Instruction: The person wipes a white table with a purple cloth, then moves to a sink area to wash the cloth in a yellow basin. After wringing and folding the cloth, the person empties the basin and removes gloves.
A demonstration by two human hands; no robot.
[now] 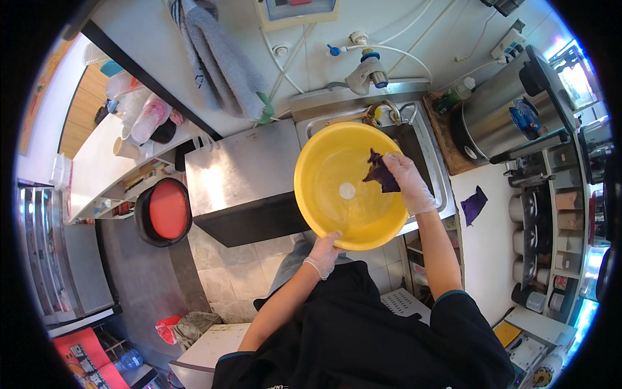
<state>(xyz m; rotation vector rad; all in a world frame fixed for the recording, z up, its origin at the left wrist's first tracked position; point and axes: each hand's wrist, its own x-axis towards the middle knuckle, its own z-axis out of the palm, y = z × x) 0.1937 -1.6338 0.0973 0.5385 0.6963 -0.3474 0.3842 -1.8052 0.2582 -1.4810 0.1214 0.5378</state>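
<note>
A round yellow plastic basin (320, 194) is tilted in front of me, over the edge of a stainless steel sink (440, 180). My left hand (324, 253), in a clear disposable glove, grips the basin's near rim. Also gloved, my right hand (410, 182) pinches a dark purple cloth (384, 175) above the right part of the basin's inside. A pale round spot shows at the middle of the basin floor. Most of the sink bowl and part of the faucet's surroundings are hidden behind the basin.
A brass-coloured faucet (376, 113) rises behind the basin. Left of the sink is a stainless steel counter (243, 165). Another purple cloth (474, 205) lies on the white counter (486, 253) at right, near a large steel urn (510, 116). A red-seated stool (168, 210) stands at left.
</note>
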